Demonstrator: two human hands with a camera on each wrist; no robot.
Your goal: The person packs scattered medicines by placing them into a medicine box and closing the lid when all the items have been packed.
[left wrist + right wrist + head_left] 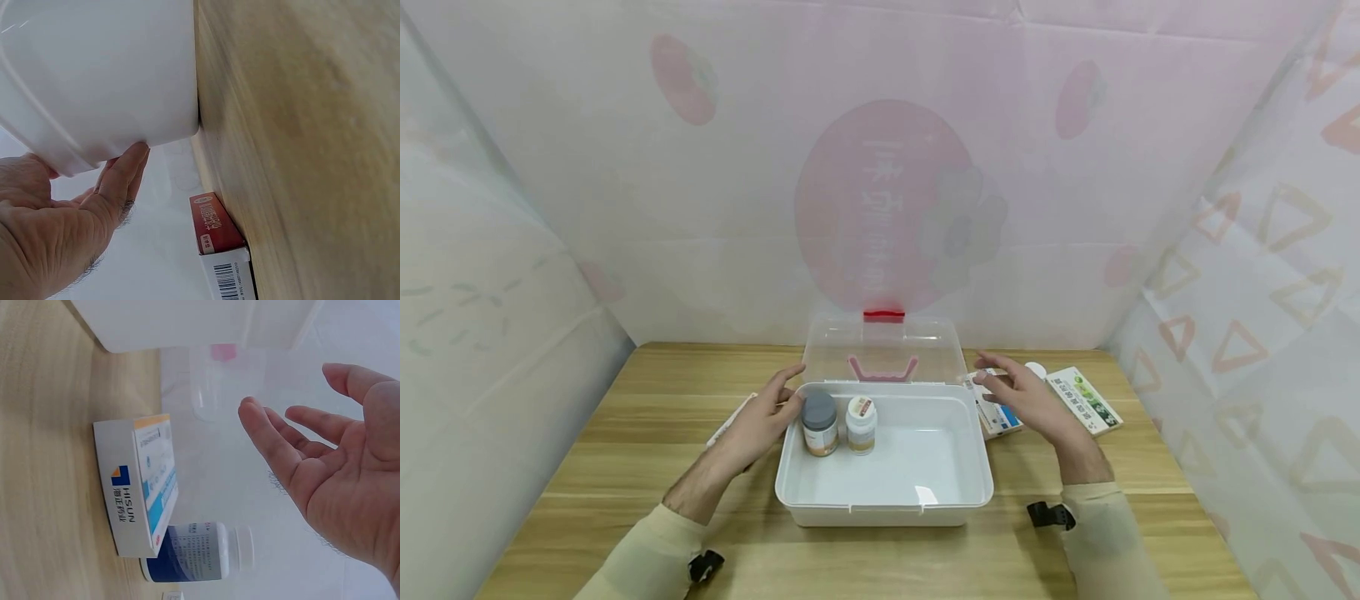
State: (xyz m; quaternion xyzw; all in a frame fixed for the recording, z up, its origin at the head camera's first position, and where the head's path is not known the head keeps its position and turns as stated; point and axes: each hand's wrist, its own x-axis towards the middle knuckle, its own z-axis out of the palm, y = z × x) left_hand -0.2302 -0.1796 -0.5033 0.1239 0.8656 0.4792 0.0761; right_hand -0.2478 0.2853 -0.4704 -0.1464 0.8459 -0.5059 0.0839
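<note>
A white plastic box (917, 475) stands on the table with its clear lid (827, 350) tipped back. Inside, at the left, are a grey-capped bottle (820, 423) and a white bottle (861, 425). My left hand (765, 425) is at the box's back left corner; in the left wrist view its fingertips touch the outer wall below the rim. To the right of the box, my right hand (1026, 400) hovers with fingers spread, holding nothing. Below it lies a white and blue medicine carton (134, 487), and a white-capped bottle (194, 553) is beside that.
A flat green and white carton (1084, 400) lies at the far right. Left of the box is a red and white carton (215, 225), mostly hidden by the left arm in the head view. Printed fabric walls (737, 183) enclose the wooden table (625, 433).
</note>
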